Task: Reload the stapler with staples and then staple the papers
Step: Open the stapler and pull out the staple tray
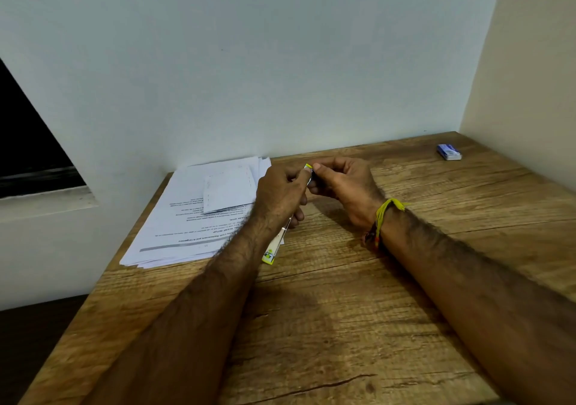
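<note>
Desk: wooden, grain running across, filling the near view and reaching back to the wall.
Stapler: yellow and white, held above the desk at the right edge of the papers; near end pokes out below the left wrist, far yellow tip shows between the two thumbs; middle hidden by the left hand.
Left hand: fingers curled round the stapler, thumb pressed to its far tip.
Right hand: fingers curled in, thumb and forefinger pinching at the stapler's far tip; cannot tell whether a strip of staples sits in the pinch.
Wristband: yellow thread tied round the right wrist.
Papers: loose white stack, printed, lying flat on the left of the desk against the wall, a smaller folded sheet on top.
Staple box: small, blue and white, at the far right corner of the desk, well apart from both hands.
</note>
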